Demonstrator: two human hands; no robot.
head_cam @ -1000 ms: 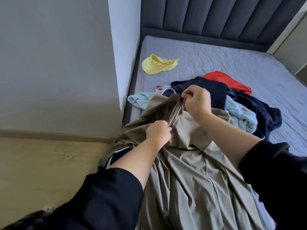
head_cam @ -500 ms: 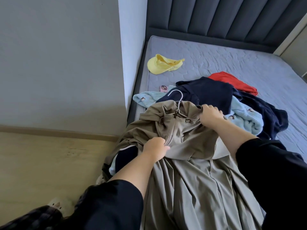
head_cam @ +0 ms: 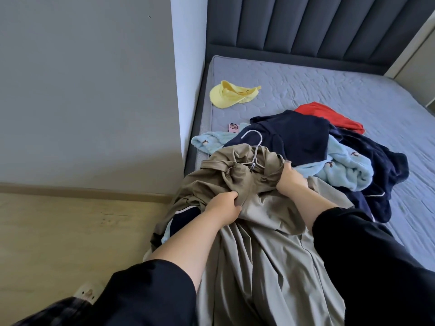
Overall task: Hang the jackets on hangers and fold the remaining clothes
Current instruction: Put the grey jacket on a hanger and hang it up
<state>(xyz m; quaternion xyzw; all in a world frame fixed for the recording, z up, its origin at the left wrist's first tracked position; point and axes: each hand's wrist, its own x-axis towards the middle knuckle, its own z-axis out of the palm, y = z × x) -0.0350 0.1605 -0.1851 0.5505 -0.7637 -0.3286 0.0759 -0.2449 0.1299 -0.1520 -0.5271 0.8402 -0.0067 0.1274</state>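
Observation:
A khaki jacket (head_cam: 261,245) lies over the near corner of the bed, bunched at its collar. A grey metal hanger (head_cam: 255,147) sticks out of the collar, its hook pointing up and left. My left hand (head_cam: 223,209) grips a fold of the jacket's left front. On the right side of the collar, my right hand (head_cam: 290,181) grips the bunched fabric. Behind the jacket lies a pile: a navy garment (head_cam: 299,135), a light blue fleece (head_cam: 348,168) and a red garment (head_cam: 327,116).
A yellow cap (head_cam: 230,95) and a pink phone (head_cam: 233,127) lie on the grey mattress (head_cam: 329,85) near the wall. A dark padded headboard (head_cam: 306,27) stands behind. To the left there is wooden floor (head_cam: 70,231) below a grey wall.
My right hand let go of the zipper and dropped to the right side of the collar. The raised collar has sunk onto the bed, and the hanger hook now shows.

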